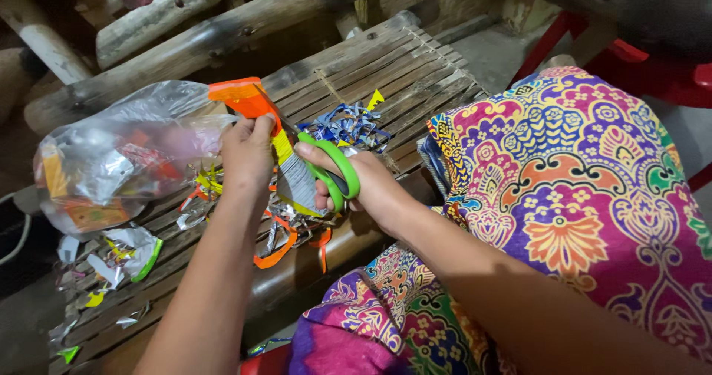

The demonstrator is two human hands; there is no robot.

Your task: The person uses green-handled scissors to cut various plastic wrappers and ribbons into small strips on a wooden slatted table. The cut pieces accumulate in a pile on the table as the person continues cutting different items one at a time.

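- Head view: the left hand [247, 155] pinches an orange and yellow foil wrapper [256, 106] just left of the frame's middle, thumb and fingers pressed together on its lower part, so the orange end stands up and away toward the upper left.
- Right hand [356, 186] is curled through the loops of green-handled scissors [330, 169]; the blades point up-left along the wrapper's yellow edge. How far the blades are parted I cannot tell, since the wrapper and fingers cover them.
- Judged from this, the cut runs lengthwise into a narrow strip. It goes best if the left hand keeps the foil taut and flat, with the pinch close beside the cutting line but clear of the blades.
- Thin foil tends to fold between blades, so short, full closes near the pivot should serve better than snipping with the tips.
- Below both hands, a loose heap of cut foil strips [285, 238], orange, silver and yellow, lies on the slatted bamboo desk [386, 67]; letting each finished strip fall there keeps the hands free.
- At centre left, a clear plastic bag stuffed with coloured wrappers [111, 167] rests on the desk, touching the left hand's side of the work.
- Bright patterned fabric [578, 189] fills the right of the frame.
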